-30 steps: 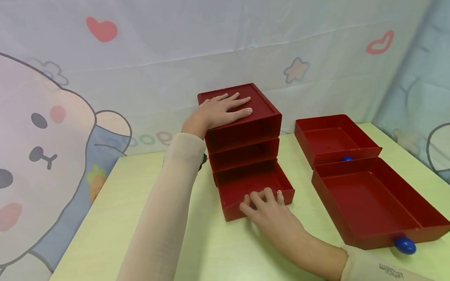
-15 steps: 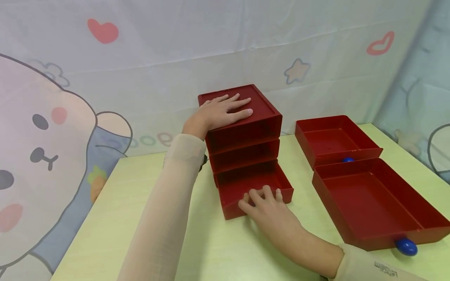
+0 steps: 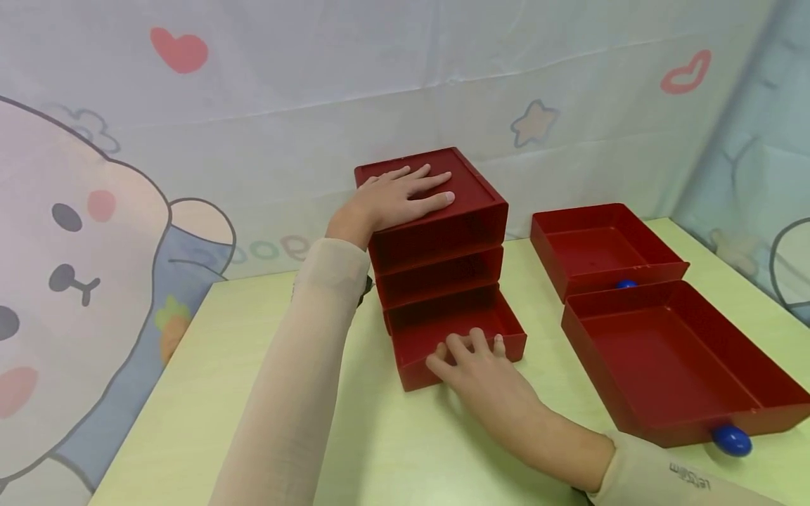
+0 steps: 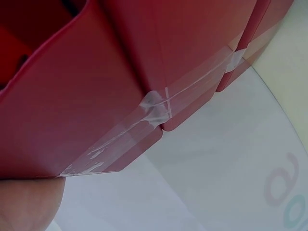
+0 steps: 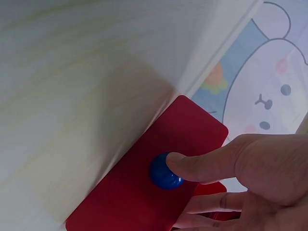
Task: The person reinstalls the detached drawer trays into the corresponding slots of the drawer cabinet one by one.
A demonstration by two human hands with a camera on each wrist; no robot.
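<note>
The cabinet (image 3: 436, 218) is a dark red plastic box with three drawer slots, standing near the back middle of the pale yellow-green bench (image 3: 380, 436) against a cartoon-printed cloth (image 3: 95, 232). Its two upper slots are empty. In the bottom slot sits a shallow red drawer (image 3: 455, 334), pulled partway out toward the person, its inside bare. The left wrist view shows strips of clear tape (image 4: 154, 108) across the cabinet's red side.

The left hand (image 3: 401, 197) lies flat on the cabinet's top, fingers straight and spread, palm down, gripping nothing. The right hand (image 3: 477, 369) is at the drawer's front wall: its fingers reach over the top edge while the thumb lies against a blue knob (image 5: 164, 172) on the red front face, as the right wrist view shows. So this hand grasps the drawer's front between fingers and thumb. The drawer lies directly ahead of the right hand and below the left one.

To the right of the cabinet, well apart from both hands, two more red drawers rest on the bench: the far drawer (image 3: 601, 246) and the near drawer (image 3: 671, 358), touching end to end, each with a blue knob showing at its front.
</note>
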